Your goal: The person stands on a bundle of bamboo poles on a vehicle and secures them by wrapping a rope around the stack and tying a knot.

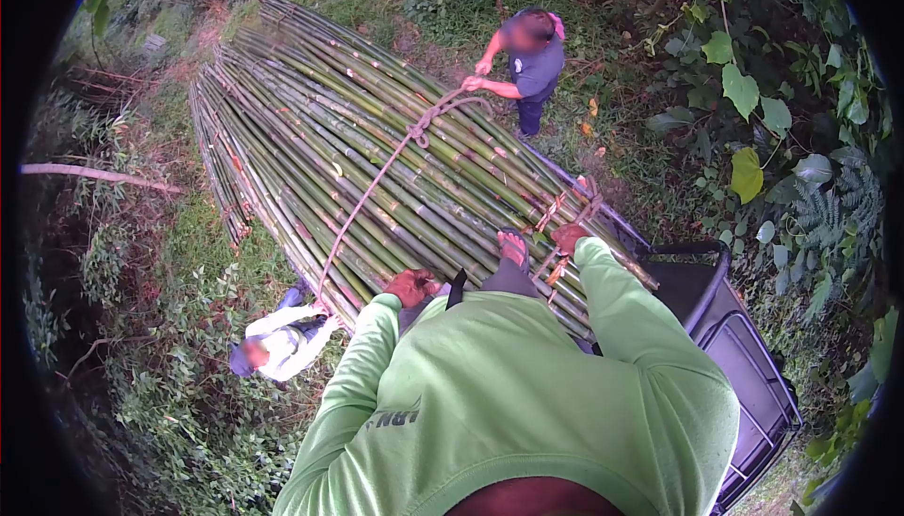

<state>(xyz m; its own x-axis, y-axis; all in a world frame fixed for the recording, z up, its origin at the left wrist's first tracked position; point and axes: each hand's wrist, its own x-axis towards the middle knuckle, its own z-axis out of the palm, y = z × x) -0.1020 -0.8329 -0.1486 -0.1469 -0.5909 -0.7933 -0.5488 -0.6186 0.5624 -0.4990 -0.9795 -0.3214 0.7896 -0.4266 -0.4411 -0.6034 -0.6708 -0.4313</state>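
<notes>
Bamboo poles [311,139], long and green, lie in a big bundle beneath me. My left hand [411,286] rests on my bent knee, its fingers laid over the grey trouser leg. On the other side of my foot [513,248], my right hand [570,236] is closed at an orange-and-white tie [551,213] that crosses the poles. Next to it a brown rope loop [591,201] hangs over the edge of the bundle. A longer mauve rope [377,180] spans the load, with a knot [419,132] near its upper end.
A person in dark blue [537,69] grips the mauve rope at the far side. Another person in a white top [282,339] is at its lower end. A dark vehicle with metal rails [744,365] stands at the right. Leafy vines [739,92] hang at the upper right.
</notes>
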